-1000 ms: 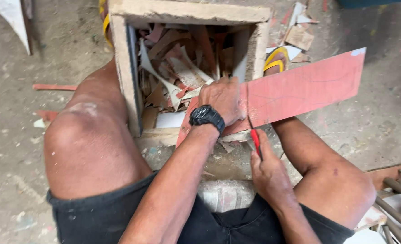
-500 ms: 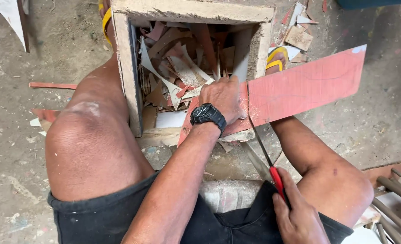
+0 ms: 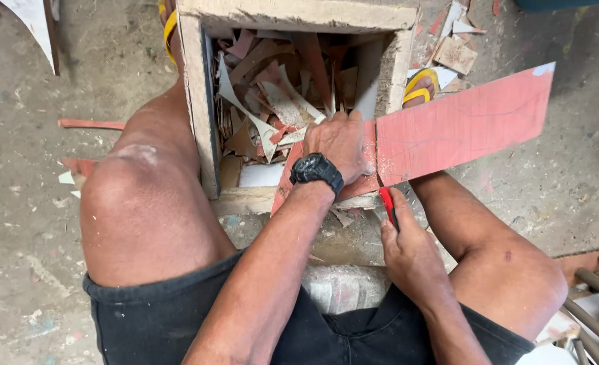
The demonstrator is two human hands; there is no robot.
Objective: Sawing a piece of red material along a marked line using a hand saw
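Observation:
A long red sheet strip (image 3: 461,128) lies across the front right corner of a wooden box (image 3: 196,108) and sticks out to the right. My left hand (image 3: 340,143), with a black watch on its wrist, presses flat on the strip over the box's edge. My right hand (image 3: 407,247) is closed around a red-handled cutter (image 3: 386,203), whose tip meets the strip's near edge just right of my left hand. A pale cut line runs across the strip there.
The box is full of red and brown offcuts (image 3: 272,101). My bare knees flank it, with yellow sandals (image 3: 421,84) on my feet. Scraps lie on the concrete floor (image 3: 56,81). Metal rods (image 3: 596,290) lie at the lower right. I sit on a white block (image 3: 343,287).
My right hand pulled the cutter back toward me half a second ago, then returned it to the strip's near edge. My left hand and the strip stayed put.

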